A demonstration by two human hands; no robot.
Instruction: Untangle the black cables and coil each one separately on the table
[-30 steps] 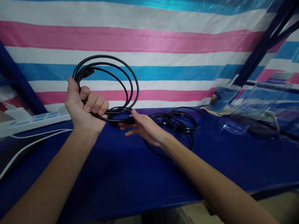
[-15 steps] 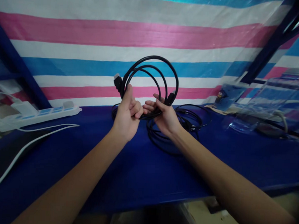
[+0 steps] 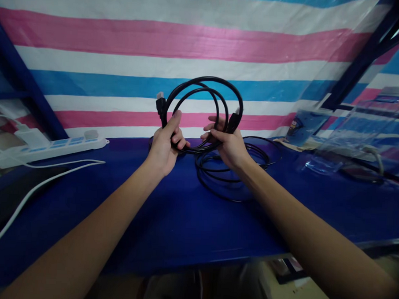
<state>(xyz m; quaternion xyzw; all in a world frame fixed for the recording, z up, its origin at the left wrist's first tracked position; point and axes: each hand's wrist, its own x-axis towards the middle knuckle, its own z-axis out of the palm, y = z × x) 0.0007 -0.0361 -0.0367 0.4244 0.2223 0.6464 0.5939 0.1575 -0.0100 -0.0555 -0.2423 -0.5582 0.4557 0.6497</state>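
Note:
A black HDMI cable (image 3: 207,79), wound into several loops, stands upright between my hands above the blue table. My left hand (image 3: 166,146) is closed round the left side of the coil, its thumb pointing up. Just above that thumb one plug (image 3: 161,104) sticks out to the left. On the right side, my right hand (image 3: 231,144) grips the loops between thumb and fingers, with the other plug (image 3: 234,120) beside it. Behind and below my right hand, another coiled black cable (image 3: 214,179) lies on the table, partly covered by the wrist.
A white power strip (image 3: 54,152) with a plugged-in adapter (image 3: 33,138) and a white cord (image 3: 35,188) lie at the left. Clear plastic packaging (image 3: 339,138) stands at the right. A striped sheet (image 3: 141,36) hangs behind the blue table (image 3: 190,219).
My hands have moved slightly apart, with the right one shifting right. The held coil has spread a little wider, and its right-hand plug has moved rightward.

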